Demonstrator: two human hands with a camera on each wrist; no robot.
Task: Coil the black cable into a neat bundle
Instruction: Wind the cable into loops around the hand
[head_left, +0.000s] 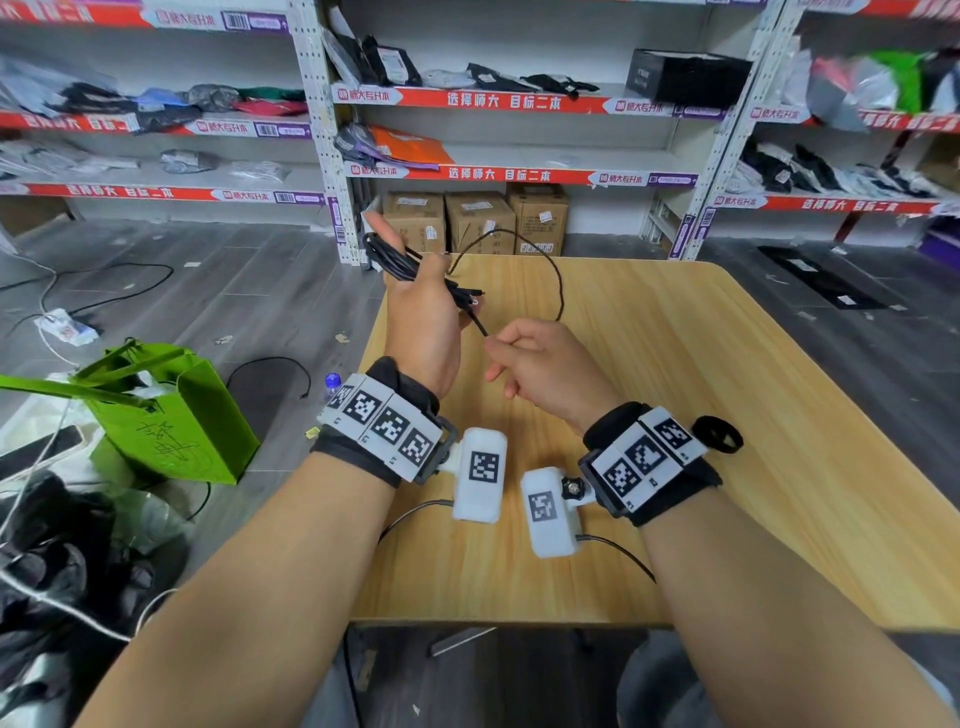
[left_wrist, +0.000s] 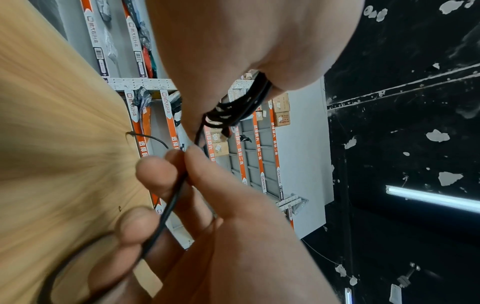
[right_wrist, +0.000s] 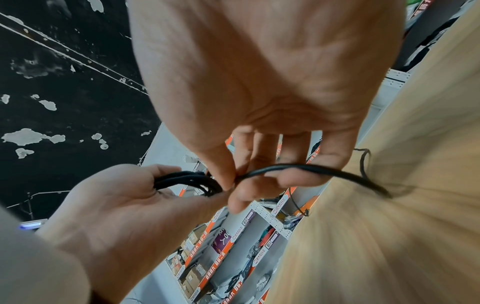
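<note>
Nearest to me, my right hand (head_left: 540, 366) hovers over the wooden table (head_left: 701, 415), fingers curled in, with thumb and forefinger pinching the black cable (right_wrist: 298, 167) just short of my left palm. In the right wrist view the pinch sits right at the edge of the loops, and the free strand runs out behind my fingers (right_wrist: 244, 197), over toward the tabletop.

Just beyond and to the left of that hand, my left hand (head_left: 423, 317) is raised with its palm turned away from me. Several turns of the cable lie gathered across that palm, wrapped between the thumb side and the far edge of the hand. The right wrist view shows the left fingers relaxed and half straight, cupping the coil (right_wrist: 187, 181) rather than clenching it, the thumb lying close over the strands; how firmly the thumb presses I cannot tell.

Beyond both hands, the loose remainder of the cable rises in an arc from the coil, curves over the table and drops back to my right fingers. Its tail end touches the tabletop past my right hand.

To the left of my left forearm, down on the floor, stands a green paper bag (head_left: 171, 415). Farther still, past the table's far edge, cardboard boxes (head_left: 478, 221) sit under shelving (head_left: 498, 171) with red label strips.
</note>
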